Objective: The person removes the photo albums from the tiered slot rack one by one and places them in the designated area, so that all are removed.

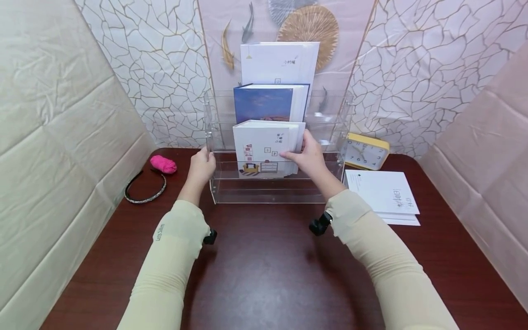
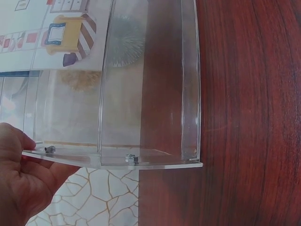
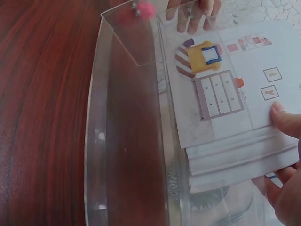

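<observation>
A clear acrylic tiered rack (image 1: 272,197) stands on the dark table, holding books one behind another. My left hand (image 1: 202,163) grips the rack's left side panel; the left wrist view shows the thumb inside that panel (image 2: 94,162) and fingers outside. With my right hand (image 1: 307,156) I hold the front white book (image 1: 261,146) by its right edge, thumb on the cover and fingers behind. This book sits upright in a lower tier, partly behind the clear front strip. Behind it stand a blue-covered book (image 1: 264,103) and a taller white book (image 1: 268,62).
Right of the rack are a yellow-framed clock (image 1: 365,151) and a white book (image 1: 383,195) lying flat. On the left lie a pink bundle (image 1: 163,164) and a dark headband (image 1: 144,200). Fabric-covered walls (image 1: 165,68) enclose the table (image 1: 264,275).
</observation>
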The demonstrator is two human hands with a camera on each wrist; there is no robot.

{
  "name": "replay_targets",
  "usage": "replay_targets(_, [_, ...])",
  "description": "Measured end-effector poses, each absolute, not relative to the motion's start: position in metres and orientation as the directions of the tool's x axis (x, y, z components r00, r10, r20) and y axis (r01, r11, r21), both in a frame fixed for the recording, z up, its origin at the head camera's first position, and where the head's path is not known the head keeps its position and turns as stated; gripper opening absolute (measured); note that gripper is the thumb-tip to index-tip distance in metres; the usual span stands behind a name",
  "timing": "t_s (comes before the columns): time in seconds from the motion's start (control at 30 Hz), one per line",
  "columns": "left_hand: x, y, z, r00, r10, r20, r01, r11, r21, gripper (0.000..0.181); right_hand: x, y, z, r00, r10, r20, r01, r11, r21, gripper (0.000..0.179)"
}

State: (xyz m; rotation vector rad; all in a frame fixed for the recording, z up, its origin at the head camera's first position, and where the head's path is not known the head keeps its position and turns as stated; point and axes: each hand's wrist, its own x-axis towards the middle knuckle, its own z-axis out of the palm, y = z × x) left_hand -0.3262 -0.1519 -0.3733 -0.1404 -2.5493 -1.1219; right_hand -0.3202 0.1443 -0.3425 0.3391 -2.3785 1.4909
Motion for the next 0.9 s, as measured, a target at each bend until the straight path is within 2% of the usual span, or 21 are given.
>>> replay_targets(0.23, [-0.326, -0.151, -0.373, -0.937, -0.055, 0.344, 0.221, 0.667, 0.711, 0.019, -0.321, 0.138, -0.330, -0.910, -0.053, 0.411, -0.372, 0.540, -0.755, 0.054])
replay_targets(0.4, [-0.327, -0.152, -0.373, -0.942, -0.059, 0.330, 0.207, 0.670, 0.713, 0.021, -0.323, 0.131, -0.323, -0.899, -0.109, 0.423, -0.409, 0.549, -0.729, 0.057])
replay_targets(0.6, [-0.328, -0.152, -0.373, -0.945, -0.053, 0.323, 0.205, 0.673, 0.710, 0.025, -0.324, 0.124, -0.320, -0.888, -0.142, 0.437, -0.444, 0.512, -0.735, 0.061])
replay_targets(0.9, [-0.327, -0.152, -0.373, -0.943, -0.068, 0.326, 0.197, 0.676, 0.710, 0.021, -0.323, 0.117, -0.323, -0.872, -0.136, 0.470, -0.484, 0.381, -0.788, 0.056])
